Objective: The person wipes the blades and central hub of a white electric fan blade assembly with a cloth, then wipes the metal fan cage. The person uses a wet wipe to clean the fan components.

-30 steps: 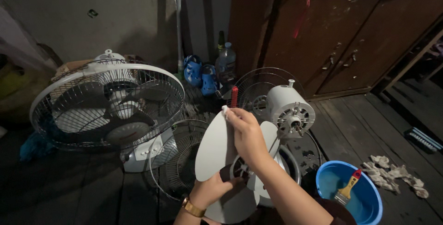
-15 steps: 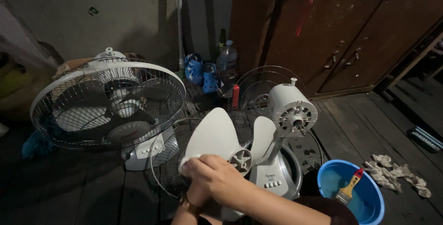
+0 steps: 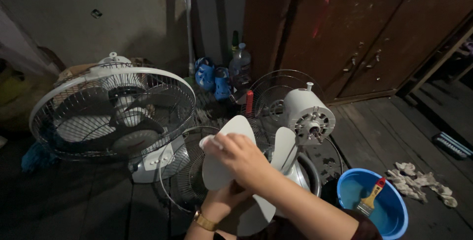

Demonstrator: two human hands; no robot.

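I hold a white three-bladed fan blade (image 3: 231,128) in front of me, low in the view. My left hand (image 3: 222,201), with a gold watch on the wrist, grips it from below near the hub. My right hand (image 3: 240,159) lies on top of the upper blade, fingers curled over its left edge. Something small and pale shows under the fingertips; I cannot tell what it is. Just right of the blade stands the white fan motor (image 3: 309,113) with a bare shaft, the wire rear grille (image 3: 270,90) behind it.
An assembled white fan (image 3: 113,112) stands at the left. A loose wire grille (image 3: 183,173) lies on the wooden floor under the blade. A blue bucket (image 3: 394,218) holds a paintbrush (image 3: 369,198), with rags (image 3: 419,183) beside it. Bottles (image 3: 240,60), blue shoes (image 3: 212,75) and a brown cabinet (image 3: 364,38) are behind.
My right hand has slid from the upper blade tip down and to the left across the blade. The blade has turned and sunk lower in my left hand.
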